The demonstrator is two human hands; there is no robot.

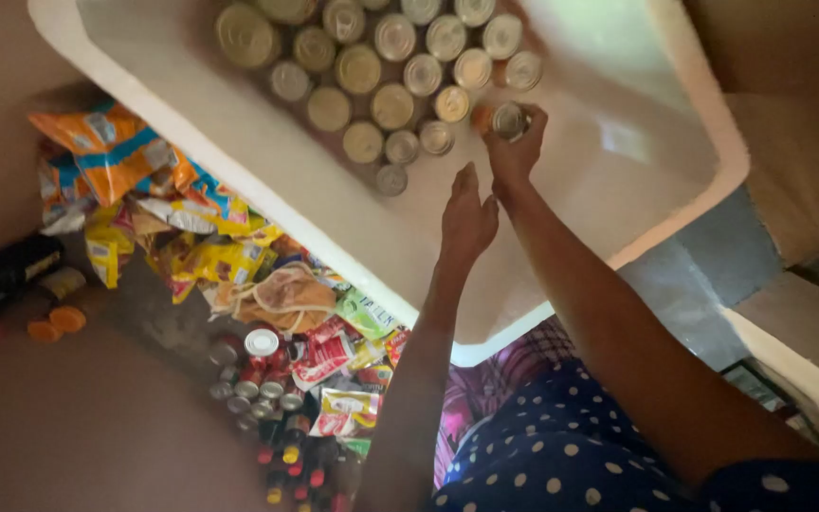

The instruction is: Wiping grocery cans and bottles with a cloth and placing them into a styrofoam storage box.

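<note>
A white foam box (267,180) holds several tin cans (372,66) standing upright in rows, their metal tops showing. My right hand (516,156) is inside the box at the near end of the rows, shut on a can with an orange label (504,119), beside the other cans. My left hand (467,220) is just below it with its fingers stretched out flat over the bare white floor of the box, holding nothing. Both forearms reach in from the lower edge of the view.
Orange and yellow snack bags (116,152) and small packets (334,356) lie piled on the floor left of the box. A group of cans (258,374) and small bottles (286,465) stand below them. A dark bottle (11,270) lies at far left. My polka-dot clothing (542,455) fills the bottom.
</note>
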